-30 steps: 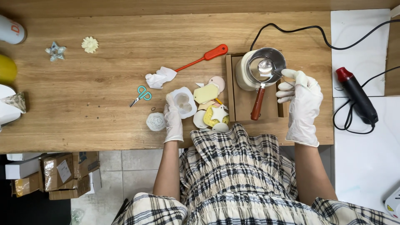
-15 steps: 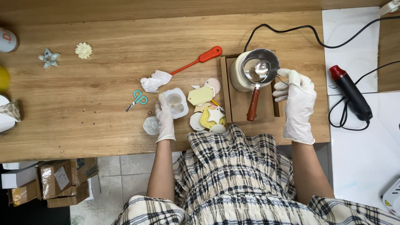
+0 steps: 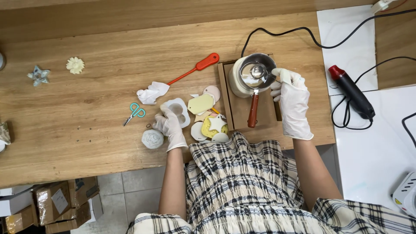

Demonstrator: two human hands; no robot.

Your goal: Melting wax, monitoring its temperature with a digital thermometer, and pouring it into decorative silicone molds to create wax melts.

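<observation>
Wooden tabletop is carrying a metal pot (image 3: 255, 71); the right hand (image 3: 291, 99) is pinching a spoon (image 3: 260, 71) reaching leftward into it, while the left hand (image 3: 170, 125) is gripping a white mould (image 3: 178, 110).

**Gloved hands at the melting pot**

The metal pot (image 3: 255, 71) with its brown handle sat on a wooden tray (image 3: 264, 112). The gloved right hand (image 3: 292, 102) held a spoon (image 3: 259, 71) dipped into the pot. Left of the pot, beyond scattered flat wax shapes (image 3: 207, 117), the gloved left hand (image 3: 170, 125) gripped a white mould (image 3: 178, 110).
</observation>
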